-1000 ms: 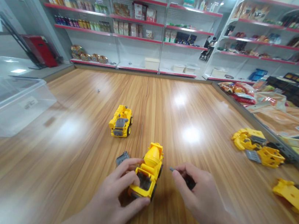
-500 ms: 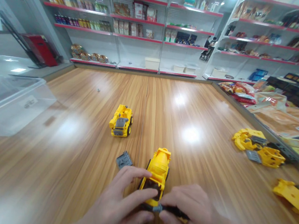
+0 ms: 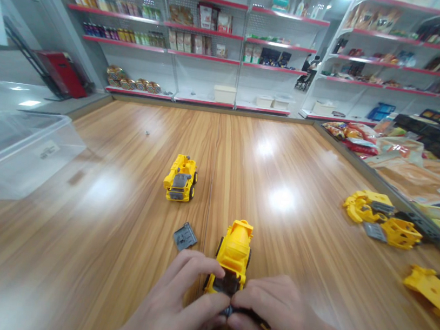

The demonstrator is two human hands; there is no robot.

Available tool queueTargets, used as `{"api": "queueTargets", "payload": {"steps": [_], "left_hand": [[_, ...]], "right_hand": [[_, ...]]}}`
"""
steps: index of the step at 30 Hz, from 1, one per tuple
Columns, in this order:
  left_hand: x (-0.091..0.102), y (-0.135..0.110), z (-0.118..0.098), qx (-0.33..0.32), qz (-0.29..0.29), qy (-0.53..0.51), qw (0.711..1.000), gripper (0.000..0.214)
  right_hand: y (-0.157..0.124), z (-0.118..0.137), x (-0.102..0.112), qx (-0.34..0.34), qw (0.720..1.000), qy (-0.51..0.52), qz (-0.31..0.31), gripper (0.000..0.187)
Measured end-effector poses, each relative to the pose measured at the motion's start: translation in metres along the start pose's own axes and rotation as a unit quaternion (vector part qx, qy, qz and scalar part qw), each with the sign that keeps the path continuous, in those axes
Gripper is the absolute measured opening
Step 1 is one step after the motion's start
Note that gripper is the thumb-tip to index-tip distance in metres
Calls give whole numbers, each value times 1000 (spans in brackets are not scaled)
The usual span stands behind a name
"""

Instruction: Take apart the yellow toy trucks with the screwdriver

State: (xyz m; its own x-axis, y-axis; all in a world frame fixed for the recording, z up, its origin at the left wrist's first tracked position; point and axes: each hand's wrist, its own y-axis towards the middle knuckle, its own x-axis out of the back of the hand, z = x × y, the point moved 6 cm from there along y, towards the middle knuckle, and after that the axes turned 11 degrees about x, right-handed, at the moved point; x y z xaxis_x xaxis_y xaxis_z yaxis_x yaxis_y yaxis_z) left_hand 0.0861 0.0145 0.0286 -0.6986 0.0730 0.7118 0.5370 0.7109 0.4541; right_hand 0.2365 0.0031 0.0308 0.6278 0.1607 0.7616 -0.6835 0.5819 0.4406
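A yellow toy cement mixer truck [image 3: 238, 247] stands on the wooden table, drum pointing away from me and dark cab opening towards me. My left hand [image 3: 189, 297] reaches over its near left side, one finger on the cab. Its lower fingertips close on a small grey screw [image 3: 227, 311] at the truck's near end. In my right hand [image 3: 271, 306] is a black screwdriver [image 3: 251, 317], mostly covered by the fingers, its tip end at the screw. Left of the truck lies a grey plastic panel [image 3: 185, 236].
Another yellow toy truck [image 3: 181, 178] stands farther back. Yellow toy vehicle parts [image 3: 384, 218] and a yellow chassis piece [image 3: 430, 287] lie at the right. A clear plastic bin [image 3: 41, 156] is at left, a tiny grey piece [image 3: 147, 133] farther back. Stocked shelves [image 3: 202, 56] stand behind.
My hands have come closer together at the truck's near end, and the fingers now cover more of the grey screw. The truck's position on the table looks nearly unchanged.
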Motion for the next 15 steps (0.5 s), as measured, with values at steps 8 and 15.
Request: {"api": "queueTargets", "payload": {"steps": [8,15], "left_hand": [[9,1,67,213,-117,65,968,8],[14,6,98,272,-71,189,941,13]], "right_hand": [[-7,-14,2,-37,999,15,-30,10],[-8,-18,8,-45,998,11,-47,10]]}}
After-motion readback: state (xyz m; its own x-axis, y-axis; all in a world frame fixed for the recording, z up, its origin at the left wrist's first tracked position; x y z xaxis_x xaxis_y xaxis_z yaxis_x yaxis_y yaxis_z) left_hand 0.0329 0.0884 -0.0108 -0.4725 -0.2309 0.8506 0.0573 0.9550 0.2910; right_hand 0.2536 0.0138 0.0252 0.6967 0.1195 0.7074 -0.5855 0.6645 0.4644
